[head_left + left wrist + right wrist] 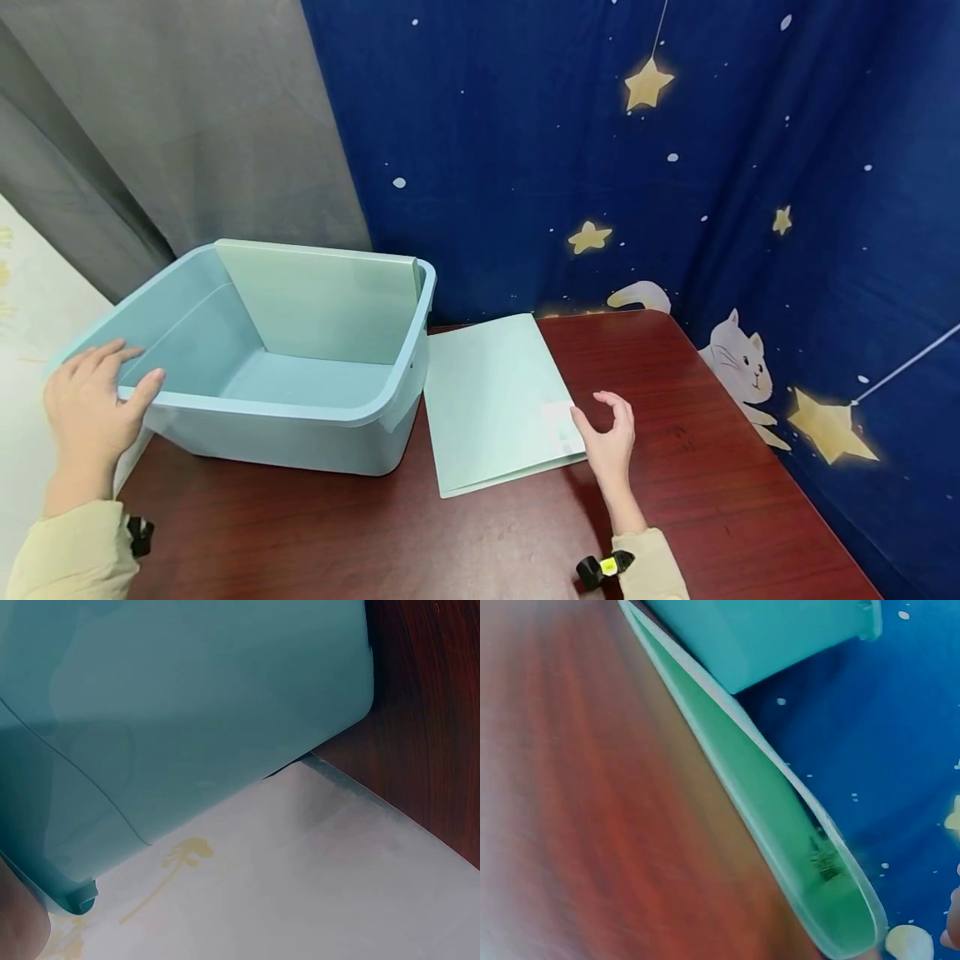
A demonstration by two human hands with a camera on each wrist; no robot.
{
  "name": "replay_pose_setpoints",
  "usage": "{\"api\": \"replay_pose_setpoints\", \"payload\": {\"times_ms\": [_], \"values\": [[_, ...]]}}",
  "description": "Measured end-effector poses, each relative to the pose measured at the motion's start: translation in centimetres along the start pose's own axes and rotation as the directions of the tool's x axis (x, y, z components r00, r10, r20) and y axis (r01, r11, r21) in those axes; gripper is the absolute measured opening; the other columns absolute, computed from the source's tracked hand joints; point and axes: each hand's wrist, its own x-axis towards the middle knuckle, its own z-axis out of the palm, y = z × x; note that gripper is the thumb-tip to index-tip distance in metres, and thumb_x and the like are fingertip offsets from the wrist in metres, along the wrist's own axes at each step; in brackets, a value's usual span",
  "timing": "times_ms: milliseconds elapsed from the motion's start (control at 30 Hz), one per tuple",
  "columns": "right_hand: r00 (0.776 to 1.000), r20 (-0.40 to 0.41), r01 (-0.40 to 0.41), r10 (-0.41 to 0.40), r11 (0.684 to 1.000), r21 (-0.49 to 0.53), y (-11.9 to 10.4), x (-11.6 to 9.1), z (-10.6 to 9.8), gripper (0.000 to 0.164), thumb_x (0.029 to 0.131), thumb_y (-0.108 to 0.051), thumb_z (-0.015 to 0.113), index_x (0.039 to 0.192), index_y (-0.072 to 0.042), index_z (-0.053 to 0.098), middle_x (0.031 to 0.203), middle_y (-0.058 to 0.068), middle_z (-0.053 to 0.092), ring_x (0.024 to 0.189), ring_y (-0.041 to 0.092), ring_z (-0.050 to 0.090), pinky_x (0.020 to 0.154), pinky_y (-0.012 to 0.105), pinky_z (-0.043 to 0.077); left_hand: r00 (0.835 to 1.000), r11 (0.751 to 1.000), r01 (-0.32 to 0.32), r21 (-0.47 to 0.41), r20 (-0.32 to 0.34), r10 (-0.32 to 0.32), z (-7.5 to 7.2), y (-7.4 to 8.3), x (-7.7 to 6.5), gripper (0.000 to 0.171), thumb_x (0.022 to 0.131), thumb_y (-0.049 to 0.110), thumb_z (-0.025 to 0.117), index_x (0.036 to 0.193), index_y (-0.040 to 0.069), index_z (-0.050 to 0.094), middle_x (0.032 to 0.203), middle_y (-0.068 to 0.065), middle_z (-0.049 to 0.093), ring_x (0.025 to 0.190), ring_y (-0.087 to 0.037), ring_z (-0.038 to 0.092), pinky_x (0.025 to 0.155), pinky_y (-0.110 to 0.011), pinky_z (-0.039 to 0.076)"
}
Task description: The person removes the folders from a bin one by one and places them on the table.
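Note:
My left hand [93,400] is at the front left corner of a light blue plastic basin [285,433], its fingers and thumb spread over the rim. At the edge of the left wrist view, a bit of that hand [19,919] shows beside the basin's lip. A pale green folder [495,400] lies on the table just right of the basin, its covers gaping slightly along the front edge. My right hand [613,446] is at the folder's front right corner, thumb tip at the edge and curved fingers apart from the thumb. Another pale green folder [330,308] stands inside the basin against its back wall.
The dark red wooden table [712,500] carries the basin, whose left part reaches over the table's edge above a white surface [315,885]. Behind the table hang a grey curtain [225,125] and a blue curtain [510,125] with stars and a cat.

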Motion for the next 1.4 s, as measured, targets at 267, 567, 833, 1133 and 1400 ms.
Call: {"api": "replay_pose_setpoints", "payload": {"times_ms": [267,567,833,1133,1400], "values": [[0.995,0.084,0.047,-0.051,0.998,0.046,-1.4,1.3,-0.5,0.04,0.071,0.004,0.071,0.106,0.012,0.056,0.108,0.027,0.054,0.107,0.031,0.048,0.095,0.027,0.033,0.999,1.0,-0.018,-0.015,-0.032,0.018,0.3,-0.3,0.1,0.065,0.085,0.052,0.044,0.106,-0.008,0.058,0.124,-0.028,0.05,0.12,-0.043,0.038,0.106,-0.048,0.019],[0.984,0.166,0.052,-0.064,0.996,0.075,-2.7,2.2,0.3,0.045,0.072,0.003,0.07,0.113,0.011,0.052,0.113,0.026,0.052,0.108,0.032,0.047,0.094,0.049,0.035,1.0,1.0,-0.016,-0.016,-0.024,0.016,0.2,0.0,0.0,0.064,0.085,0.051,0.044,0.107,-0.008,0.057,0.123,-0.028,0.05,0.12,-0.044,0.037,0.106,-0.049,0.019],[0.973,0.207,0.082,-0.102,0.991,0.106,-3.7,3.4,1.0,0.047,0.073,0.002,0.07,0.114,0.011,0.05,0.114,0.026,0.053,0.108,0.037,0.049,0.093,0.052,0.036,1.0,1.0,-0.007,-0.016,-0.006,0.007,0.1,0.3,0.1,0.063,0.086,0.049,0.043,0.108,-0.009,0.056,0.125,-0.027,0.048,0.122,-0.043,0.036,0.107,-0.047,0.017],[0.939,0.284,0.156,-0.195,0.976,0.155,-6.0,5.2,2.4,0.05,0.073,0.003,0.07,0.116,0.014,0.047,0.115,0.028,0.051,0.108,0.042,0.047,0.091,0.055,0.038,1.0,1.0,0.019,0.001,0.022,-0.019,-0.1,0.3,0.0,0.062,0.087,0.048,0.044,0.111,-0.008,0.055,0.128,-0.026,0.047,0.125,-0.041,0.034,0.108,-0.048,0.015],[0.888,0.347,0.257,-0.301,0.952,0.169,-8.9,7.5,4.4,0.052,0.073,0.002,0.071,0.118,0.012,0.047,0.114,0.025,0.052,0.107,0.04,0.047,0.09,0.052,0.04,1.0,1.0,0.001,-0.001,0.006,-0.001,0.1,0.0,0.0,0.063,0.086,0.048,0.043,0.11,-0.008,0.056,0.127,-0.027,0.047,0.123,-0.042,0.035,0.107,-0.047,0.016]]}}
